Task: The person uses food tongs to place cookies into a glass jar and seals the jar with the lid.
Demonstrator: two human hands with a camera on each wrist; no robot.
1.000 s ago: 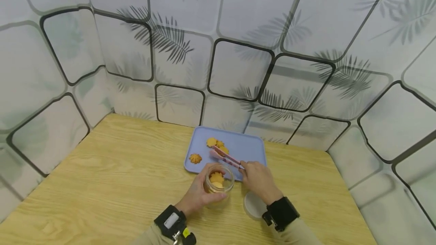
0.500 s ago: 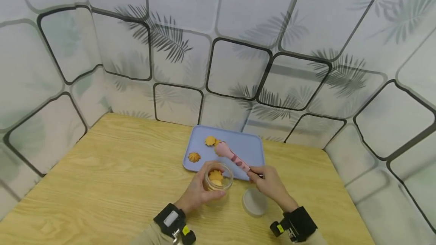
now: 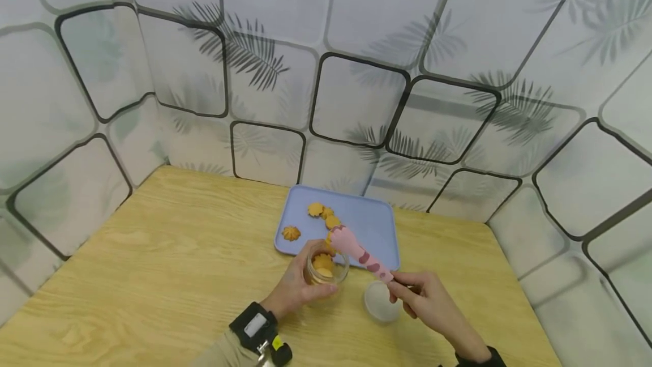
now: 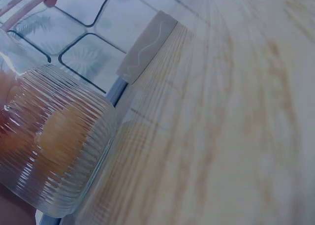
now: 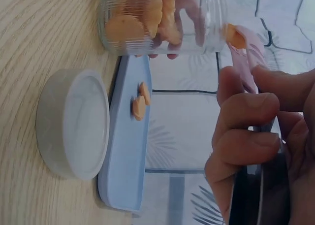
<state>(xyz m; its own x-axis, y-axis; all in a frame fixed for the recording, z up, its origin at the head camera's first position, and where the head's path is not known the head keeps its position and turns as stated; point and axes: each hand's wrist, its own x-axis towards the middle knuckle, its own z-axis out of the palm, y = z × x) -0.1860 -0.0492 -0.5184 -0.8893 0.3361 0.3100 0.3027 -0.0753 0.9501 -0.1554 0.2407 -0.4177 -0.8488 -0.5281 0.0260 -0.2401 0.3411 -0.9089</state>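
My left hand [image 3: 295,286] grips a ribbed glass jar [image 5: 189,35] with several cookies inside; its mouth faces up in the head view. My right hand [image 3: 428,302] holds pink tongs [image 3: 359,251] by their dark handle. A cookie [image 5: 235,36] is pinched in the tongs' tips right at the jar's mouth, as the right wrist view shows. Behind the jar, the blue tray [image 3: 369,220] bears several more cookies: a short row with one cookie [image 3: 315,209] at its far end, and a separate cookie [image 3: 291,233] at the left.
A round whitish lid [image 3: 381,302] lies on the wooden table [image 3: 178,265], right of the jar and in front of the tray. Patterned curtain walls [image 3: 270,89] close off the back and both sides.
The tongs have lifted a cookie off the tray and come toward me to the jar's mouth. My right hand has moved back and to the right. My left hand and the jar have stayed put.
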